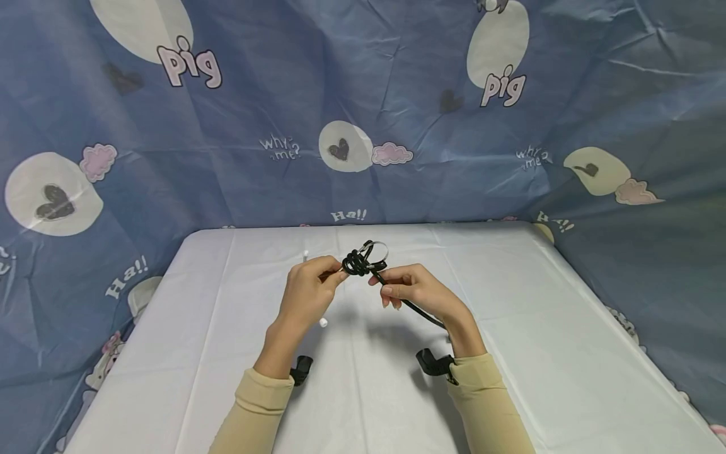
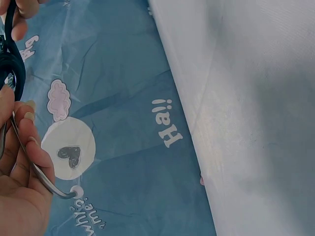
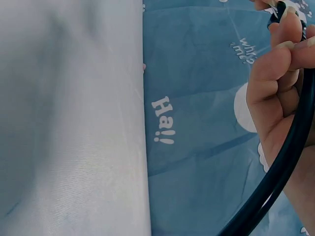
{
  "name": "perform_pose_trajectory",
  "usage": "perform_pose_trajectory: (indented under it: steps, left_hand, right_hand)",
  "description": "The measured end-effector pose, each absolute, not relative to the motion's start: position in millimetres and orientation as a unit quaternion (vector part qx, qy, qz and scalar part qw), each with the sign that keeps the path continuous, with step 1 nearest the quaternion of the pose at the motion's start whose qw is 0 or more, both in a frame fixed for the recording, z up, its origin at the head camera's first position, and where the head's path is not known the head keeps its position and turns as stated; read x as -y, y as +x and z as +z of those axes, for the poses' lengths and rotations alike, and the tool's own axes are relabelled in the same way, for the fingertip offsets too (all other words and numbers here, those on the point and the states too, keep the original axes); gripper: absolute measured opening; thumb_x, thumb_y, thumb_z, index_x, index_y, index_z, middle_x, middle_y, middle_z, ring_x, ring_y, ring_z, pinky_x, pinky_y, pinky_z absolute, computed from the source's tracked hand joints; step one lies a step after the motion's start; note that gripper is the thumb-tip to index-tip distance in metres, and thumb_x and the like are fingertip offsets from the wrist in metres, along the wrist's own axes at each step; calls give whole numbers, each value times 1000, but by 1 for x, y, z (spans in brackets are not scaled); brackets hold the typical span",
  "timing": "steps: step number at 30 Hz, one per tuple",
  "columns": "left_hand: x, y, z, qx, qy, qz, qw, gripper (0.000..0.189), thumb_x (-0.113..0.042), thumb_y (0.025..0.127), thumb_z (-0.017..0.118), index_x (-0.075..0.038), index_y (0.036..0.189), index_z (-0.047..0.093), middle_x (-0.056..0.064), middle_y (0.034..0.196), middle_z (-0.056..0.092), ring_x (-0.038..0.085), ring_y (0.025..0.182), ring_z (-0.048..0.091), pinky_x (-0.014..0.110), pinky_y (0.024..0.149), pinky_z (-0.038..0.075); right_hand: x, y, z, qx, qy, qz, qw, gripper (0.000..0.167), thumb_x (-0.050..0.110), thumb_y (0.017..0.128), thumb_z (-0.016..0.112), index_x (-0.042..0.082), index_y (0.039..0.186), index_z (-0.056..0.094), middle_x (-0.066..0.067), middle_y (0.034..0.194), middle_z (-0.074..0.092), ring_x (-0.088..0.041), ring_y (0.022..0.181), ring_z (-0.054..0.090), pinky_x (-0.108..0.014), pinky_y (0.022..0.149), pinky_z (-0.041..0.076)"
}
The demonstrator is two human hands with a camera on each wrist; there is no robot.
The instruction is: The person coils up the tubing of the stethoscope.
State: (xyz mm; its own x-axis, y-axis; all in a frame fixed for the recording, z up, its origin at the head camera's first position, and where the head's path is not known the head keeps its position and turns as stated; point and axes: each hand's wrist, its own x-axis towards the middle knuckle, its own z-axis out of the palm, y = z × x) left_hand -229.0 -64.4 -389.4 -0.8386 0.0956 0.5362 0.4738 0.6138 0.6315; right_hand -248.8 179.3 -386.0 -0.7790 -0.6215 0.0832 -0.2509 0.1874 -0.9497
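Note:
A stethoscope with black tubing [image 1: 422, 312] is held above the white table between both hands. Near the fingertips, the tubing is bunched in a tangled coil [image 1: 356, 263], and a thin silvery ring [image 1: 387, 252] stands out beside it. My left hand [image 1: 309, 287] grips the metal ear tubes [image 2: 43, 179] close to the coil. White ear tips [image 1: 323, 322] show on either side of that hand. Just right of the coil, my right hand [image 1: 416, 290] pinches the tubing between thumb and fingers. A length of it runs back below the right wrist.
A white cloth covers the table [image 1: 227, 353]. Behind it and along the sides hangs a blue printed curtain [image 1: 442, 189]. Black wrist mounts [image 1: 433, 364] sit at both sleeve cuffs.

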Motion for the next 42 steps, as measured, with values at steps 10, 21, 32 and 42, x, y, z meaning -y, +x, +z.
perform_pose_trajectory:
  steps: [10,21,32,42]
  left_hand:
    - [69,-231,-390,872,-149,-404,234,8,-18,88,75,-20,81,73,-5,76,70,9,63,56,28,61,46]
    - [73,-233,-390,876,-139,-399,232,10,-19,88,75,-19,78,72,-5,71,67,11,58,52,29,58,43]
    - [71,-231,-389,887,-139,-390,207,15,-19,88,75,-19,74,68,-5,70,64,13,56,49,30,54,40]
    - [62,-228,-391,900,-152,-359,194,21,-20,88,75,-19,71,64,-6,65,59,12,54,45,29,54,37]
  right_hand:
    - [-181,-245,-380,-760,-291,-552,182,24,11,98,59,9,120,68,-11,78,63,-16,66,54,-25,62,47]
    - [-184,-242,-374,-763,-310,-537,183,25,7,96,58,9,119,68,-20,77,62,-17,62,51,-26,61,44]
    - [-192,-236,-364,-791,-319,-498,156,23,11,96,60,15,115,71,-14,77,63,-25,66,55,-31,60,48]
    - [-194,-235,-361,-806,-302,-500,91,16,12,95,61,16,103,75,-5,71,64,-19,57,52,-26,54,43]
